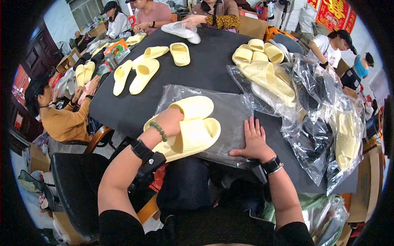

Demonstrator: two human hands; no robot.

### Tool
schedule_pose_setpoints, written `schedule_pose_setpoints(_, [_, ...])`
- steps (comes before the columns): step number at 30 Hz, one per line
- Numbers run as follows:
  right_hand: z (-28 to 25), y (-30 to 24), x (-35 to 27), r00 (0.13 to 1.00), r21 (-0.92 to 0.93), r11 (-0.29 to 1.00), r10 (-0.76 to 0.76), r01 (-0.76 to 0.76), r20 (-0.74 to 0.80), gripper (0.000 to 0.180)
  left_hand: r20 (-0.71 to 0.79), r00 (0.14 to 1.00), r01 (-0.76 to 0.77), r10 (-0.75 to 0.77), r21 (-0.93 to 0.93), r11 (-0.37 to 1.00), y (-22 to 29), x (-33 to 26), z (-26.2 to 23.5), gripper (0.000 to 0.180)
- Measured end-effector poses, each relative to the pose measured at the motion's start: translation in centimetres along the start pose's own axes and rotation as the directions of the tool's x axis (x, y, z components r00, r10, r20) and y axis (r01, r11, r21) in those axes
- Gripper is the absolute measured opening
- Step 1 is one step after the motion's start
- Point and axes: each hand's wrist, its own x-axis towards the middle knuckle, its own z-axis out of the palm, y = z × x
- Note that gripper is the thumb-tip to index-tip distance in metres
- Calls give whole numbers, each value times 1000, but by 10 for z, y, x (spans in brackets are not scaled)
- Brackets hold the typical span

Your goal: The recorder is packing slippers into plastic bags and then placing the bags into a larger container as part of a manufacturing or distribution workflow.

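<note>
A pair of pale yellow slippers [199, 137] lies over the left part of a clear plastic bag [230, 108] at the near table edge. My left hand [168, 122] grips the pair between the two straps, its fingertips hidden by the slippers. Flat on the bag's right side rests my right hand [257, 141], fingers spread, holding nothing. The bag lies flat, and I cannot tell where its opening is.
Loose yellow slippers [144, 76] sit farther back on the dark table [205, 61]. At the right are bagged slippers [347, 139] in a heap of crumpled plastic [312, 88]. Co-workers sit around; one across the table holds white slippers [180, 30]. A black chair [78, 184] stands left.
</note>
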Motion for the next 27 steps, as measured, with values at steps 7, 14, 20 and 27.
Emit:
schedule_pose_setpoints(7, [2, -2, 1, 1000, -3, 1000, -7, 7, 7, 142, 0, 984, 177, -179, 137, 975, -76, -20, -2, 23])
schedule_pose_setpoints(14, [4, 5, -5, 1000, 4, 1000, 7, -7, -6, 143, -373, 821, 526, -433, 197, 827, -161, 29, -125, 22])
schedule_pose_setpoints(20, [7, -4, 2, 999, 11, 999, -32, 32, -26, 142, -404, 731, 652, -550, 178, 736, -188, 50, -128, 34])
schedule_pose_setpoints(27, [6, 2, -2, 999, 21, 1000, -10, 11, -35, 142, 2, 798, 586, -602, -233, 776, -90, 85, -17, 79])
